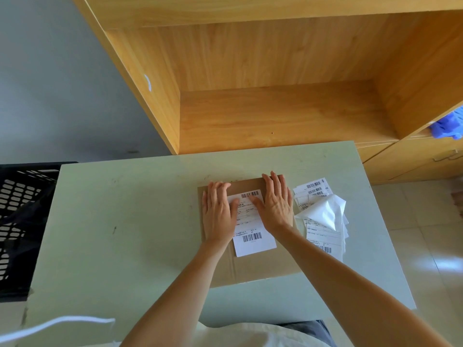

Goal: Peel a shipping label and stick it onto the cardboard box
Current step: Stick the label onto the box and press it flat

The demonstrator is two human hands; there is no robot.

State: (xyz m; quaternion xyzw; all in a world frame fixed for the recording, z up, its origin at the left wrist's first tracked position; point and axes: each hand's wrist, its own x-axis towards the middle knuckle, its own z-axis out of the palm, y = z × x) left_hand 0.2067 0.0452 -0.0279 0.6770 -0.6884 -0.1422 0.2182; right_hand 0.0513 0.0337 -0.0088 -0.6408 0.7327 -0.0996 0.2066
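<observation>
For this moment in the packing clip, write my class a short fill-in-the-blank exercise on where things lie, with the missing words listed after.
1. The shipping label lies on top of the ____ box.
2. The left hand and right hand both lie ____ on the label, palms down.
3. The pile of spare labels sits to the ____ of the box.
4. The black crate stands off the table's ____ edge.

Missing words: cardboard; flat; right; left

Shipping label (253,226): white, printed with black barcodes
Cardboard box (263,266): plain brown
Table (125,221): pale green
Crate (20,209): black, perforated
Shelving (275,71): orange wood grain
</observation>
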